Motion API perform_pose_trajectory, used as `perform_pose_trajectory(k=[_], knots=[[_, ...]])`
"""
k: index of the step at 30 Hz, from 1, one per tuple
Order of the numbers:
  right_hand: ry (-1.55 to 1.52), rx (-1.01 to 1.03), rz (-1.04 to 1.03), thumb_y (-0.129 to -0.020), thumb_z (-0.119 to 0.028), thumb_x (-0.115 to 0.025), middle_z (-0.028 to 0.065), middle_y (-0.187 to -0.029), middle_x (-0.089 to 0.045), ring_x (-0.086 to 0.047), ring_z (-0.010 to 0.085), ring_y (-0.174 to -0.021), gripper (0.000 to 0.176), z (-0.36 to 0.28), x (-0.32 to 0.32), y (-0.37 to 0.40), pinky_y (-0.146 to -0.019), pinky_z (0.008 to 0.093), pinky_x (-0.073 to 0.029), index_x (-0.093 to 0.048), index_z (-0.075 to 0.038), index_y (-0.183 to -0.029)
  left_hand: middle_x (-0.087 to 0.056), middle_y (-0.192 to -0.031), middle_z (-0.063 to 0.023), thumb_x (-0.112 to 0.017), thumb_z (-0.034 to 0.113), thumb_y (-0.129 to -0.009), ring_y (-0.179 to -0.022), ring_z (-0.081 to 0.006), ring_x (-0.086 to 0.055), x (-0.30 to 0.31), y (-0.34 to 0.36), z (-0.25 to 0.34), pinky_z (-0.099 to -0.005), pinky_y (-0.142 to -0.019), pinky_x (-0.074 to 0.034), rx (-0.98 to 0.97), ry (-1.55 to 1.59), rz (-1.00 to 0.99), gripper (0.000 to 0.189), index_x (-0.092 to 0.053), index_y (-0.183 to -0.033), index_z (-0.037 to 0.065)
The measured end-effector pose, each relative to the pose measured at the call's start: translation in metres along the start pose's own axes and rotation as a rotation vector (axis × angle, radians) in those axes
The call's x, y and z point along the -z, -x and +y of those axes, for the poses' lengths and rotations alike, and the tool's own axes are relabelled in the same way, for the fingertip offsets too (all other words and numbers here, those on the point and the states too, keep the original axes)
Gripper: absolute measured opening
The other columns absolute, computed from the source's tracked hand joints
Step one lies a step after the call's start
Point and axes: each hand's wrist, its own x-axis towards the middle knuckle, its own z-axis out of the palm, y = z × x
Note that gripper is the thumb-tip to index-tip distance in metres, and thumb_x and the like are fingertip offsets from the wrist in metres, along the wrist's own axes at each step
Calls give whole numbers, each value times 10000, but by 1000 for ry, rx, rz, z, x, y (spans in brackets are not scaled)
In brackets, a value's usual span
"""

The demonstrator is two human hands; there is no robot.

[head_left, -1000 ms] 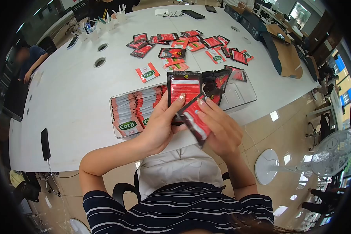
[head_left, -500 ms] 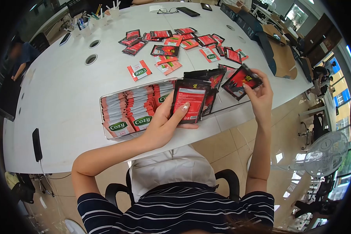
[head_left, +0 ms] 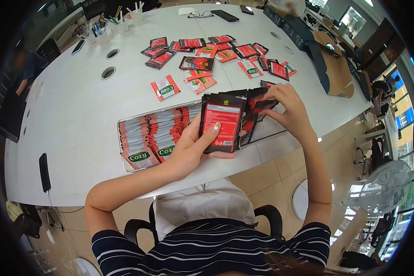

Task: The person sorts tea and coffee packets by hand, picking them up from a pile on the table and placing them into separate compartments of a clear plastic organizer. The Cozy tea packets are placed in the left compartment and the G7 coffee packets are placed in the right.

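My left hand [head_left: 188, 149] is closed around a stack of black-and-red sachets [head_left: 222, 124], thumb across the red printed face of the front one. The stack stands over a clear tray [head_left: 120, 142] near the table's front edge. Rows of pink Cozy sachets [head_left: 142, 156] fill the tray's left part. More black sachets [head_left: 249, 119] stand upright just right of the stack. My right hand [head_left: 290, 110] pinches a black sachet [head_left: 263, 106] against their right side; its lower part is hidden among them.
Loose black-and-red sachets [head_left: 195, 63] lie scattered beyond the tray, with several pink Cozy sachets [head_left: 165, 87] among them. An opened cardboard box [head_left: 331, 69] is at the right edge. Glasses [head_left: 201, 14], a phone [head_left: 225, 15] and cups of pens [head_left: 99, 36] stand farther back.
My right hand has moved left and inward, bringing its black sachet from beside the tray up against the upright black ones. My left hand keeps its hold on the stack.
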Motion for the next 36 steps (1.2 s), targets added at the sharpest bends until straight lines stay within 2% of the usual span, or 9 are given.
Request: perform_pose_trajectory(k=[4,7,13,19,23,24,27,33,36], knots=[[18,62,95,-554,-143,-853,45,-1199,-558,-529,261,-1070,612,-5,-4,-12,-895,401,-414,-555,-121,-1088,-469,-1329,-111,-409,169,-1020,-1176,-220,-530,-2,0,0,-452,-881,-571,-19,-9,-16,475,-220,-1447,85],[54,133,74,-542,-142,-861,68,-1192,-558,-517,264,-1104,719,-7,-7,-23,-952,430,-389,-517,-149,-1174,-460,-1337,-109,-405,168,-1021,-1176,-219,-529,-2,0,-1,-453,-885,-569,-13,-11,-13,474,-218,-1448,85],[1,91,-261,-579,-135,-839,76,-1083,-626,-578,270,-1017,640,8,-5,-34,-911,389,-433,-548,-129,-1149,-472,-1337,-127,-396,156,-1022,-1196,-235,-527,-2,-1,1,-446,-888,-565,-15,3,-46,459,-221,-1440,84],[-58,103,-243,-613,-136,-808,83,-919,-614,-605,272,-864,452,18,-13,-35,-722,345,-478,-590,-75,-1005,-464,-1347,-152,-366,134,-1026,-1205,-257,-529,-2,0,0,-453,-910,-550,-11,0,-57,433,-222,-1431,85],[-27,112,-246,-598,-167,-824,70,-849,-621,-604,267,-816,456,15,-11,-39,-712,365,-473,-587,-80,-978,-445,-1362,-145,-374,142,-1026,-1206,-260,-529,-4,-1,3,-453,-905,-553,-4,9,-60,436,-224,-1431,88],[-48,76,-266,-578,-142,-822,95,-849,-614,-601,307,-837,443,12,-10,-40,-739,388,-465,-558,-58,-924,-445,-1363,-144,-377,146,-1025,-1204,-261,-531,-4,-1,4,-453,-904,-554,1,2,-59,436,-225,-1430,88],[-41,80,-279,-580,-150,-824,80,-884,-621,-601,289,-868,469,12,-8,-39,-755,384,-464,-564,-69,-962,-457,-1354,-144,-384,156,-1025,-1191,-262,-541,-4,1,3,-454,-903,-555,16,-3,-21,425,-241,-1418,84],[8,198,-55,-590,-168,-825,61,-1033,-634,-586,266,-962,665,7,-1,-28,-830,368,-458,-556,-123,-1197,-500,-1317,-140,-409,170,-1020,-1146,-262,-573,-5,2,2,-462,-907,-555,2,-2,29,380,-295,-1369,73],[48,168,6,-644,-142,-805,81,-1083,-637,-595,279,-962,600,-4,21,-23,-860,376,-463,-591,-98,-1203,-511,-1309,-135,-428,161,-1013,-1130,-261,-583,-6,2,2,-461,-896,-562,-3,-13,57,373,-310,-1354,69]])
